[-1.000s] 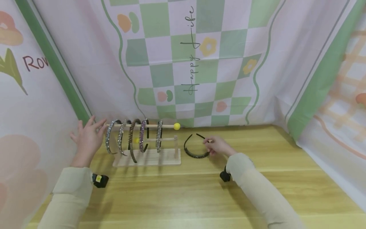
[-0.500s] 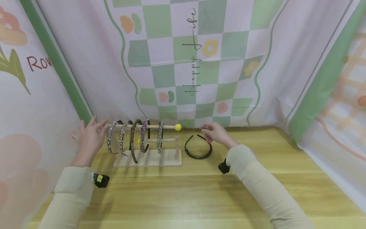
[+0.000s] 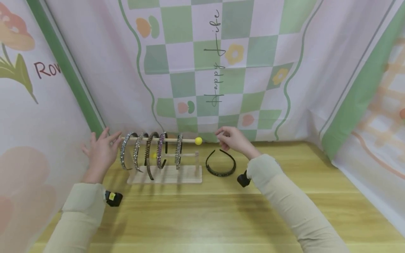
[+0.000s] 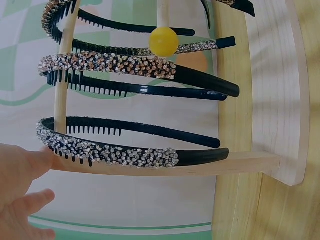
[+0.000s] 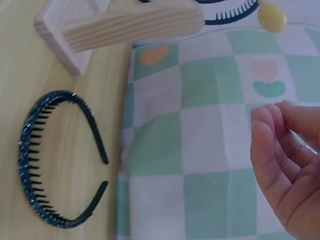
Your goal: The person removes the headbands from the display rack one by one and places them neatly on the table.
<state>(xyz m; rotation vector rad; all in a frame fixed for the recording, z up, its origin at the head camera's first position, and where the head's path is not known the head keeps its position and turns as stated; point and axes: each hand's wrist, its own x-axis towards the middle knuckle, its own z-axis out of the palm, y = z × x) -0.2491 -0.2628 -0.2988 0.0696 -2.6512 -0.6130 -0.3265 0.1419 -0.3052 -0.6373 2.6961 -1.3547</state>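
Note:
A wooden headband stand (image 3: 164, 175) stands at the back left, several sparkly headbands hanging on its upper rod; a purple headband (image 3: 160, 151) is among them. At the stand's left end my left hand (image 3: 102, 153) pinches the top of the post between thumb and index finger, its other fingers spread. In the left wrist view a silver headband (image 4: 115, 151) hangs beside those fingers. My right hand (image 3: 232, 140) is raised right of the rod's yellow ball (image 3: 198, 141), its fingers loosely curled, holding nothing. Below it a black toothed headband (image 3: 220, 173) lies on the table.
The wood-grain table (image 3: 202, 218) runs up to a checkered cloth backdrop (image 3: 209, 84). Cloth panels close in both sides. A lower rod (image 3: 183, 154) of the stand sits beneath the upper one.
My right hand has let go of the black headband and risen up and left toward the rod's ball end. The headband lies still on the table. My left hand stays at the stand.

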